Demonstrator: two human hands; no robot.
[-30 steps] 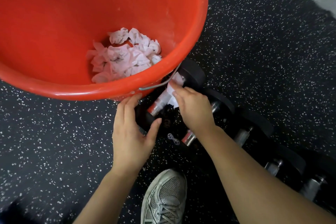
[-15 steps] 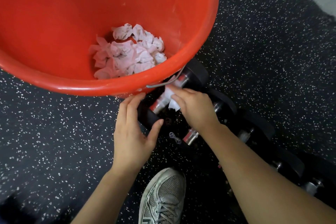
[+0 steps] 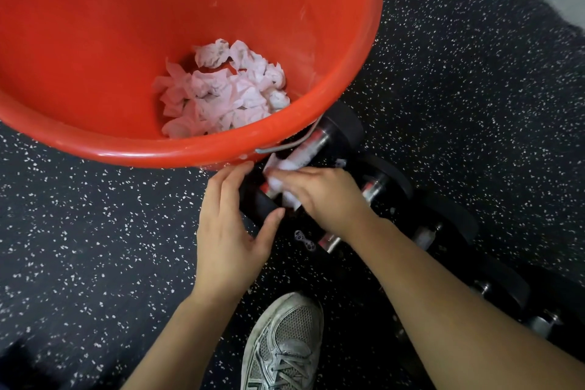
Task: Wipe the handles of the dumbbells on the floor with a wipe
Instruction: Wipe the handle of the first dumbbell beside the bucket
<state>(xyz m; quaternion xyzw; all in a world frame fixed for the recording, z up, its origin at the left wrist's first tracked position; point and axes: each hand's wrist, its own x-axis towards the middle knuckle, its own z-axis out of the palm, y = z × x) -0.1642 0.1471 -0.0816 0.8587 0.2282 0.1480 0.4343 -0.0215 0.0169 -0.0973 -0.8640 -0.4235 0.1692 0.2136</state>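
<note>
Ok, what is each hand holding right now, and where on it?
The left hand grips the first dumbbell by its near black head. The right hand holds the wipe, bunched round that dumbbell's handle.

Dumbbell handle (image 3: 318, 138) partly under wipe (image 3: 275, 182) and right hand (image 3: 329, 196); bucket (image 3: 126, 149) beyond top and left edges.
</note>
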